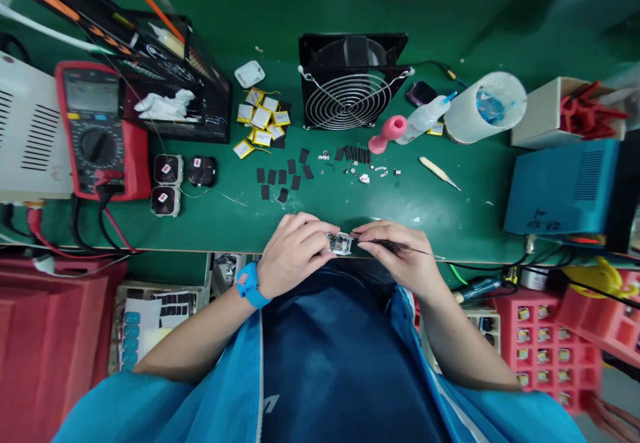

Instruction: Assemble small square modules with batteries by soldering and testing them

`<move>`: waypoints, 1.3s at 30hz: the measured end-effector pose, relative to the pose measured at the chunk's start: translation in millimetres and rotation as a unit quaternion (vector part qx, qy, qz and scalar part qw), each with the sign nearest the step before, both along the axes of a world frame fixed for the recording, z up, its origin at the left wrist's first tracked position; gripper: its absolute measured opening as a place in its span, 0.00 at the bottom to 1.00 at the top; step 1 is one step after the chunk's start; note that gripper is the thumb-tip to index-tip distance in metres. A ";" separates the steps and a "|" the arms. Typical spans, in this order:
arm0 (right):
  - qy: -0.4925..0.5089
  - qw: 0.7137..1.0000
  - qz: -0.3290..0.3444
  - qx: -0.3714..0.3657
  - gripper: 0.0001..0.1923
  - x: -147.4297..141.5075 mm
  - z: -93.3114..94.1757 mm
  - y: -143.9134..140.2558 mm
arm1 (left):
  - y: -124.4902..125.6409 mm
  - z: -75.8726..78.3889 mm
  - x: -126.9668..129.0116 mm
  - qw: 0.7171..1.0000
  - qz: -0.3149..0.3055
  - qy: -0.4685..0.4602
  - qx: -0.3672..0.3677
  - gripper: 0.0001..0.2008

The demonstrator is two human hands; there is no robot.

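The small circuit board (340,243) sits at the near edge of the green workbench (450,216), pinched between both hands. It is a compact, pale module with dark components on its face; finer detail is too small to tell. The left hand (293,250) has its fingers closed on the board's left end. The right hand (400,253) grips dark tweezers (395,246), tip touching the board's right side.

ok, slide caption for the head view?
Left hand holds a small circuit module at the green bench edge; right hand applies tweezers.
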State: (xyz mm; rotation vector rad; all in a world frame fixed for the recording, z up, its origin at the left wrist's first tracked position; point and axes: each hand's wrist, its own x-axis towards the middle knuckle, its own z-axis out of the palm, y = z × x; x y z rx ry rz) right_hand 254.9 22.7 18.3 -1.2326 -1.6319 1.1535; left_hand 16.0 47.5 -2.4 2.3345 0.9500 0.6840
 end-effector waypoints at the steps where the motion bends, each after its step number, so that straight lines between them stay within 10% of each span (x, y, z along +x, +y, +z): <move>1: -0.007 1.000 0.002 0.009 0.05 -1.6 0.1 -0.1 | -0.1 -0.6 -0.3 1.000 -0.001 -0.001 -0.002 0.09; 26: -0.139 0.966 0.077 0.204 0.10 0.7 -11.0 -5.2 | 5.7 4.0 -0.4 0.999 -0.029 0.002 -0.028 0.12; 39: -0.113 0.982 0.066 0.139 0.08 3.1 -6.7 1.5 | 5.5 4.7 0.3 0.999 -0.022 0.017 -0.034 0.12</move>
